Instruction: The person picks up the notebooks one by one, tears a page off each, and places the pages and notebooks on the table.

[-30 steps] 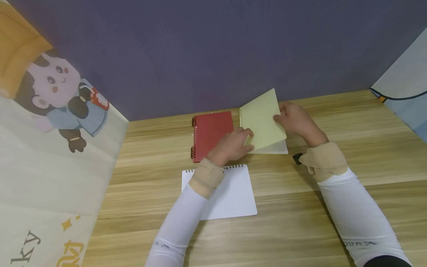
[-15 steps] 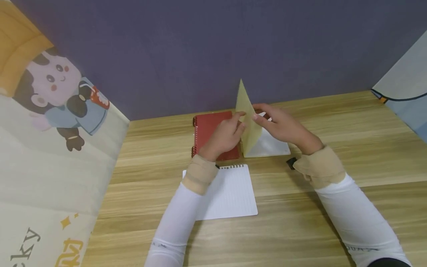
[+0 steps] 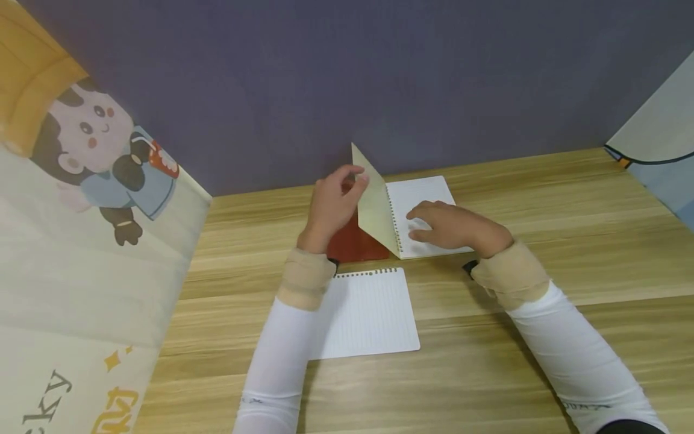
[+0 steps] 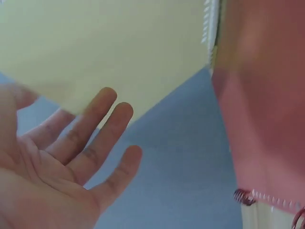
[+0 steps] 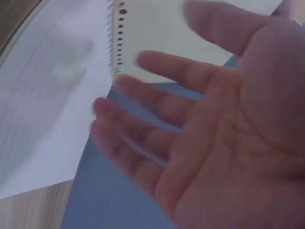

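The left hand (image 3: pixel 329 208) props the yellow cover (image 3: pixel 373 205) up with straight fingers, over the red notebook (image 3: pixel 352 244); right of the cover, the right hand (image 3: pixel 450 226) rests flat, fingers relaxed, on the open page (image 3: pixel 425 193)

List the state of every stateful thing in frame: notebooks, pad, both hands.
Yellow-cover notebook: open, cover raised on edge, lined page showing.
Red spiral notebook: closed, flat, mostly hidden behind the cover.
White lined pad: flat, top page exposed.
Left hand: open, fingers against the cover.
Right hand: open, over the page; contact unclear.
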Action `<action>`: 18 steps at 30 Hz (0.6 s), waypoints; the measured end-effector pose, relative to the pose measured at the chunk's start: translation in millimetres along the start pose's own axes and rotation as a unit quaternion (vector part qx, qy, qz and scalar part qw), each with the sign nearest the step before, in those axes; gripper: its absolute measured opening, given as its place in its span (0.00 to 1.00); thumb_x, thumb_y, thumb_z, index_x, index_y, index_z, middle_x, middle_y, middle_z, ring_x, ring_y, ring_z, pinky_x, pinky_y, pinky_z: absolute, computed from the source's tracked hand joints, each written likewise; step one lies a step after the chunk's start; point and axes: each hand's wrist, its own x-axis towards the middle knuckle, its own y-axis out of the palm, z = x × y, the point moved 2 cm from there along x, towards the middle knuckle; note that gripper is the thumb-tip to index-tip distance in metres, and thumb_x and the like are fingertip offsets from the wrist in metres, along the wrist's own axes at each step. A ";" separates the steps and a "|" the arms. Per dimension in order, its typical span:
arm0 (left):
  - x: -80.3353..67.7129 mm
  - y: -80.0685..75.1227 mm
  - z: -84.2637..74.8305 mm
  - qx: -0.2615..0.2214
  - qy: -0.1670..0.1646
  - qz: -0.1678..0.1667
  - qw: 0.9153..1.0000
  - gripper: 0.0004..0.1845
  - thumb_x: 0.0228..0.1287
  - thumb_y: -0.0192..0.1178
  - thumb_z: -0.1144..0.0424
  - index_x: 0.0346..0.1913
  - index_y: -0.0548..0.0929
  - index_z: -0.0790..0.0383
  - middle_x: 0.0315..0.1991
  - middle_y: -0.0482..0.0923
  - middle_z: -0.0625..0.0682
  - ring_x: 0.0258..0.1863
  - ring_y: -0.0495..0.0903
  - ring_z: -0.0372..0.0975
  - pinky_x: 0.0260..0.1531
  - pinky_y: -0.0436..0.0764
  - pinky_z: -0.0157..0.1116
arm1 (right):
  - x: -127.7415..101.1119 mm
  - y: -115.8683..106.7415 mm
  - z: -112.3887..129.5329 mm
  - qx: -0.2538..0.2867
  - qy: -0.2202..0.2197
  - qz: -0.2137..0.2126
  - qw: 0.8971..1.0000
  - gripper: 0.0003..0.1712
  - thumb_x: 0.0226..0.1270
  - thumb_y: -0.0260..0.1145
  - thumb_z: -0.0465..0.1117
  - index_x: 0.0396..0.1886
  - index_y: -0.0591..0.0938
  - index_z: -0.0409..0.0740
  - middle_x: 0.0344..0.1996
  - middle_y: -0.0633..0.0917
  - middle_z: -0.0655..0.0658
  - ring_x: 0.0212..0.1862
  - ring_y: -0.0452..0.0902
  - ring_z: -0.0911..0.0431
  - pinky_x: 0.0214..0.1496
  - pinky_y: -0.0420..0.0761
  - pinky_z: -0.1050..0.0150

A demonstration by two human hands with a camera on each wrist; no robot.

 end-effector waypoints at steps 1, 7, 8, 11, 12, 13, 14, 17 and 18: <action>0.2 -3.1 2.4 0.007 -0.004 0.001 1.000 0.18 0.75 0.59 0.52 0.60 0.84 0.54 0.35 0.85 0.49 0.33 0.82 0.40 0.44 0.80 0.41 | -0.8 1.0 -1.2 -0.007 0.009 0.011 1.000 0.29 0.79 0.59 0.47 0.71 0.73 0.35 0.71 0.73 0.32 0.73 0.64 0.33 0.75 0.64 0.36; -1.2 -15.2 17.4 0.103 -0.048 0.044 0.993 0.14 0.69 0.64 0.61 0.55 0.87 0.56 0.24 0.78 0.54 0.17 0.66 0.39 0.22 0.71 0.36 | -3.5 4.4 -9.4 -0.015 0.037 0.044 0.998 0.30 0.77 0.61 0.47 0.70 0.73 0.33 0.71 0.71 0.30 0.72 0.62 0.31 0.75 0.63 0.35; -1.9 -16.2 19.9 0.117 -0.060 0.056 0.990 0.14 0.69 0.64 0.62 0.55 0.87 0.56 0.28 0.82 0.56 0.19 0.69 0.40 0.24 0.73 0.37 | -3.8 4.9 -10.8 -0.019 0.041 0.048 0.998 0.30 0.77 0.61 0.47 0.70 0.74 0.33 0.70 0.71 0.30 0.72 0.62 0.31 0.74 0.64 0.35; -3.9 -17.0 28.3 0.144 -0.100 0.092 0.980 0.15 0.68 0.66 0.61 0.56 0.86 0.56 0.51 0.87 0.57 0.36 0.80 0.45 0.37 0.81 0.42 | -4.2 5.7 -13.4 -0.033 0.046 0.054 0.997 0.29 0.77 0.61 0.48 0.68 0.75 0.32 0.68 0.72 0.30 0.70 0.64 0.32 0.72 0.67 0.35; -4.5 -16.6 31.4 0.150 -0.114 0.103 0.977 0.16 0.68 0.66 0.60 0.57 0.85 0.55 0.58 0.84 0.56 0.42 0.82 0.47 0.41 0.82 0.44 | -4.0 6.1 -14.1 -0.036 0.047 0.054 0.997 0.29 0.77 0.61 0.47 0.68 0.75 0.32 0.68 0.73 0.30 0.70 0.64 0.32 0.72 0.67 0.35; -4.8 -15.8 34.4 0.155 -0.125 0.113 0.973 0.16 0.68 0.66 0.60 0.58 0.85 0.54 0.63 0.81 0.54 0.48 0.82 0.48 0.43 0.82 0.44 | -4.0 6.3 -14.4 -0.042 0.048 0.053 0.997 0.29 0.77 0.61 0.48 0.68 0.75 0.32 0.68 0.73 0.31 0.69 0.65 0.32 0.72 0.68 0.35; -5.1 -14.9 37.4 0.160 -0.135 0.122 0.970 0.17 0.68 0.66 0.60 0.58 0.85 0.53 0.65 0.80 0.54 0.51 0.81 0.49 0.43 0.82 0.45 | -4.0 6.4 -14.6 -0.042 0.051 0.052 0.996 0.29 0.77 0.60 0.48 0.68 0.76 0.32 0.67 0.73 0.31 0.69 0.65 0.32 0.72 0.68 0.35; -5.8 -11.3 45.5 0.166 -0.158 0.144 0.963 0.19 0.68 0.65 0.59 0.61 0.83 0.50 0.63 0.81 0.54 0.47 0.82 0.50 0.34 0.81 0.42 | -4.2 6.7 -15.2 -0.045 0.062 0.054 0.996 0.28 0.78 0.60 0.48 0.67 0.76 0.34 0.66 0.74 0.32 0.70 0.66 0.32 0.71 0.69 0.35; -5.9 -10.0 47.9 0.166 -0.162 0.149 0.961 0.19 0.68 0.65 0.60 0.61 0.82 0.50 0.62 0.82 0.55 0.44 0.82 0.49 0.32 0.79 0.41 | -4.5 6.6 -15.2 -0.046 0.066 0.055 0.995 0.28 0.78 0.59 0.48 0.67 0.77 0.34 0.66 0.74 0.32 0.70 0.66 0.32 0.70 0.69 0.35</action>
